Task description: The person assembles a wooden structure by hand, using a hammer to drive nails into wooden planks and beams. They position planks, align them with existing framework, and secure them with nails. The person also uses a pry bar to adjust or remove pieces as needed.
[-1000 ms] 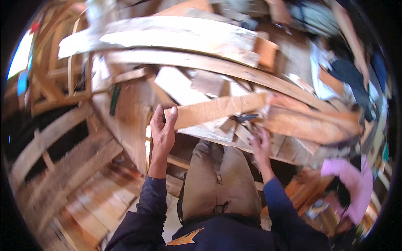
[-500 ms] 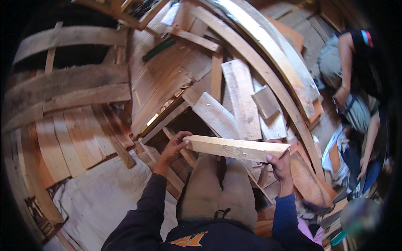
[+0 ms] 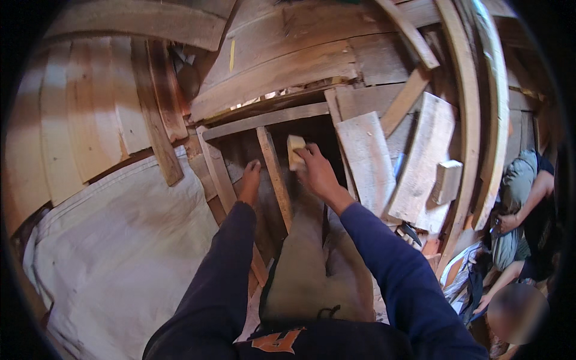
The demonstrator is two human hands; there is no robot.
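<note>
My right hand [image 3: 317,171] grips a pale wooden board [image 3: 296,151] near its upper end. The board looks strongly foreshortened, so its length is hard to see. To the left, my left hand [image 3: 250,178] hovers beside a narrow upright slat [image 3: 273,174], fingers drawn together and nothing visible in them. Both hands are over a wooden frame [image 3: 264,122] with a dark opening behind its slats. My legs stand in front of this frame.
Loose boards [image 3: 367,157] lean to the right of the frame, with a short block [image 3: 447,182] on one. Long curved-looking beams [image 3: 465,120] rise beyond them. A whitish sheet [image 3: 126,240] covers the left side. Another person's arm [image 3: 528,204] is at the far right.
The board, held level between both hands before, is now turned end-on in my right hand alone. My left hand has let go. The view has shifted toward the frame.
</note>
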